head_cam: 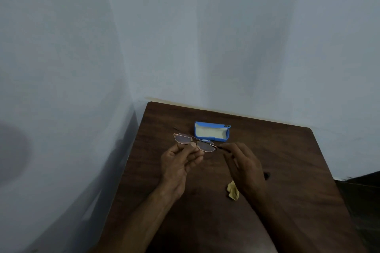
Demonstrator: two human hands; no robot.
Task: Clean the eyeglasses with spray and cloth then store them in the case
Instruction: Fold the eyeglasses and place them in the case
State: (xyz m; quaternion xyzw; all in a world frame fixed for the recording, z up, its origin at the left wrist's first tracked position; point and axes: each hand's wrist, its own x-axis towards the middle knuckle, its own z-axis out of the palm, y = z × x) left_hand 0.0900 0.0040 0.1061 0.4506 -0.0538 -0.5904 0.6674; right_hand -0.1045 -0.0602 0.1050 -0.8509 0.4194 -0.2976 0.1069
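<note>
Thin gold-rimmed eyeglasses (194, 141) are held above the table in both hands, lenses facing me. My left hand (178, 162) pinches the frame near the bridge from below. My right hand (244, 164) grips the right temple end between fingertips. Just behind the glasses a blue case (211, 131) lies open, its pale lining showing and nothing inside. A crumpled yellow cloth (233, 190) lies on the table beside my right wrist. I see no spray bottle.
The dark wooden table (287, 160) stands in a corner, with pale walls at its left and far edges. A small dark object (267, 175) peeks out on the table behind my right hand.
</note>
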